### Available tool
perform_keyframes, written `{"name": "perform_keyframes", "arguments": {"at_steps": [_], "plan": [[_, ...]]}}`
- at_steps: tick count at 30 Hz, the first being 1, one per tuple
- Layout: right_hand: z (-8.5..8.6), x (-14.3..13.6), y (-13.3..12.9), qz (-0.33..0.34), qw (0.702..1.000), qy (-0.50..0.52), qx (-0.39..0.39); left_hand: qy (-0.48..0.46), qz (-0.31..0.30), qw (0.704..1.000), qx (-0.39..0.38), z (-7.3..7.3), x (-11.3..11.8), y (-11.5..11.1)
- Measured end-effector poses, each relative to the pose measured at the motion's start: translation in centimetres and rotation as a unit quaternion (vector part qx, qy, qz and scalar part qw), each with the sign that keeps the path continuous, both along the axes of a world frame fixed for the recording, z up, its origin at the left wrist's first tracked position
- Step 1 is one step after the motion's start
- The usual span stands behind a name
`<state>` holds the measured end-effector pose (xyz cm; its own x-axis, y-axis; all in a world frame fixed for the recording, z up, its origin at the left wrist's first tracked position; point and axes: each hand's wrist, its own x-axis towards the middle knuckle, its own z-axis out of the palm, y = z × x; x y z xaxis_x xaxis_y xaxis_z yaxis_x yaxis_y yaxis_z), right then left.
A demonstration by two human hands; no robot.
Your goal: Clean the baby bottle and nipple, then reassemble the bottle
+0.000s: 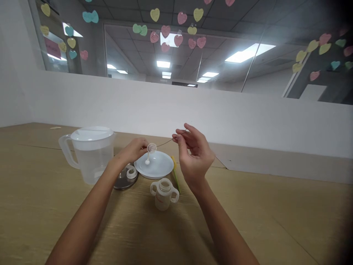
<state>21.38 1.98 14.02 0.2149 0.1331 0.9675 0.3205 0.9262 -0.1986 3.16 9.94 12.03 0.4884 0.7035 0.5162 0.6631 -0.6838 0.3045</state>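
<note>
Centre frame, above the white plate (157, 166): your left hand (135, 149) pinches a small clear valve piece (150, 149), its stem hanging down. Your right hand (194, 154) pinches a thin wire (165, 141) running to that piece. Handled baby bottle (164, 193) stands lower centre; water jug (91, 152) at left
</note>
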Motion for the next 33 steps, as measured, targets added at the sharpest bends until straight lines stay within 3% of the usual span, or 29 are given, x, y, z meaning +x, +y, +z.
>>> {"name": "perform_keyframes", "arguments": {"at_steps": [19,33], "plan": [[0.1,-0.3,-0.4,0.027,1.0,-0.004,-0.005,0.037,-0.009,0.999,0.002,-0.2,0.1,0.5],[-1.1,-0.9,0.5,-0.041,0.995,-0.09,0.033,0.013,-0.015,1.0,0.004,0.3,1.0,-0.6]]}}
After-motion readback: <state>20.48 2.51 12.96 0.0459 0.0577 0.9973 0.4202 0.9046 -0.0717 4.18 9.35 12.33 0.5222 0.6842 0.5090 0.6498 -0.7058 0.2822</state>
